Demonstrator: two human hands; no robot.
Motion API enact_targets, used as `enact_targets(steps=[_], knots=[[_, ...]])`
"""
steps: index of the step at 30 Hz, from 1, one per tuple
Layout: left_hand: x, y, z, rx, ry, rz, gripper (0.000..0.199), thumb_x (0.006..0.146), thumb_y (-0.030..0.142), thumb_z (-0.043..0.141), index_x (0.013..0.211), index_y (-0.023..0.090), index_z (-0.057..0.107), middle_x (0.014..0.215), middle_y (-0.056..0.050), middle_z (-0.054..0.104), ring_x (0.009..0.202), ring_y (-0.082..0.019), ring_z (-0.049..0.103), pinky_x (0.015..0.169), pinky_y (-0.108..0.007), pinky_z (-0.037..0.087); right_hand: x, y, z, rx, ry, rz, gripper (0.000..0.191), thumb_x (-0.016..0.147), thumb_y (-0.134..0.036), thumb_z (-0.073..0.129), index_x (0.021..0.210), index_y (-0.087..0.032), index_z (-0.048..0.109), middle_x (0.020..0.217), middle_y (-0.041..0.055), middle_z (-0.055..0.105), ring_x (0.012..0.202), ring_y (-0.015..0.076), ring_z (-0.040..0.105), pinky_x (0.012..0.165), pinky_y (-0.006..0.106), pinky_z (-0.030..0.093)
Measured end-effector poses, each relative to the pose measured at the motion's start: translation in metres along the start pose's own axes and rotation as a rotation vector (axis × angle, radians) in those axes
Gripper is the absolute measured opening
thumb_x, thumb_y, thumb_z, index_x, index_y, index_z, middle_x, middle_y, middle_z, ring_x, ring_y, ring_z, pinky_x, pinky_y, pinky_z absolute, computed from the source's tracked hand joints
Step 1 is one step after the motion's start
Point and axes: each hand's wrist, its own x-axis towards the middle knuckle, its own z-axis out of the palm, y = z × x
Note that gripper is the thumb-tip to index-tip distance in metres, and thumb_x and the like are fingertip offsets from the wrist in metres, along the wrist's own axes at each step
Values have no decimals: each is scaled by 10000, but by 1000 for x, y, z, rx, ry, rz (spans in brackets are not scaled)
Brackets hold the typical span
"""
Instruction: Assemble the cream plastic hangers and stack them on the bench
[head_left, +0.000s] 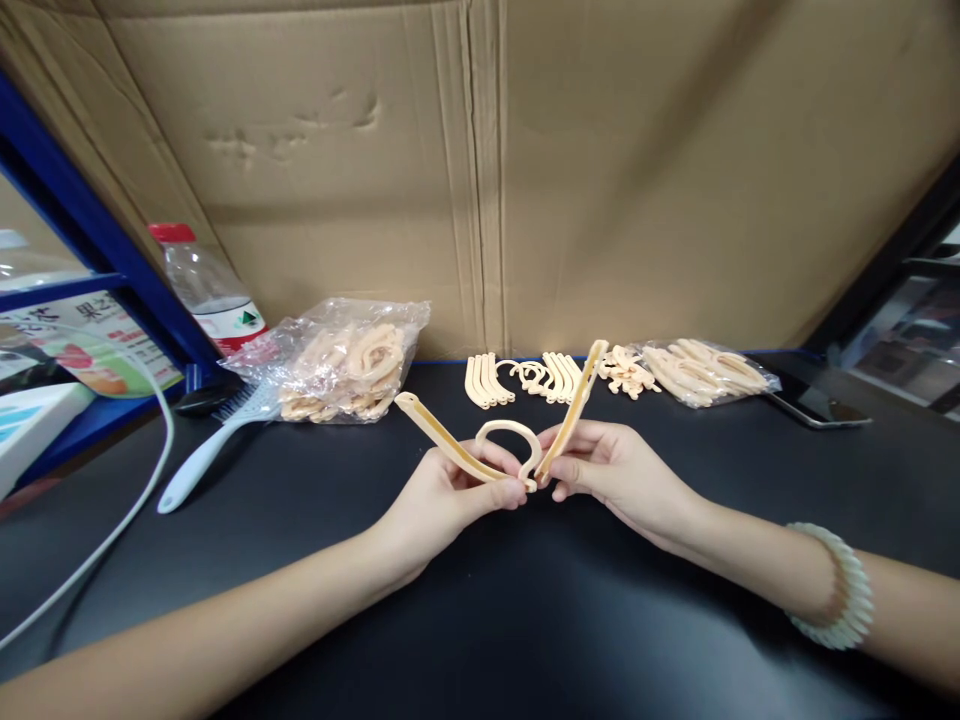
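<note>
My left hand (450,490) pinches a beige curved plastic arm (450,440) near its lower end, together with the foot of a beige hook (514,430). The hook's curve rises between my hands and opens to the lower left. My right hand (604,465) grips a second beige arm (574,415), which slants up to the right. The lower ends of both arms come close together at my fingertips; whether they touch is hard to tell. Behind my hands, rows of loose arms (484,380), several hooks (529,375) and a heap of small beige parts (626,370) lie on the black table (495,620).
A clear bag of beige parts (349,365) stands at the back left, another bag (705,372) at the back right beside a phone (821,405). Left are a pale blue hairbrush (217,450), a bottle (214,295) and a white cable (154,480). Cardboard (337,170) stands behind.
</note>
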Motion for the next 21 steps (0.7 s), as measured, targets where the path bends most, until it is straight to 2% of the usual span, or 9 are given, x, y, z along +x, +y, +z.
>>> enact_targets(steps=[9, 21], knots=[[0, 5, 4, 14, -33, 64, 78, 702, 115, 760, 723, 149, 693, 752, 17, 670, 685, -81, 603, 657, -169, 477, -1, -4, 3, -63, -10, -16, 189, 687, -160, 770, 845, -140, 667, 780, 57, 736, 698, 157, 700, 603, 220, 544], [-5, 5, 11, 13, 53, 94, 75, 671, 92, 764, 694, 145, 716, 697, 0, 695, 685, -116, 639, 673, -198, 500, -4, -6, 9, -87, -7, -9, 168, 636, -147, 778, 776, -146, 684, 692, 22, 718, 603, 125, 667, 623, 232, 553]])
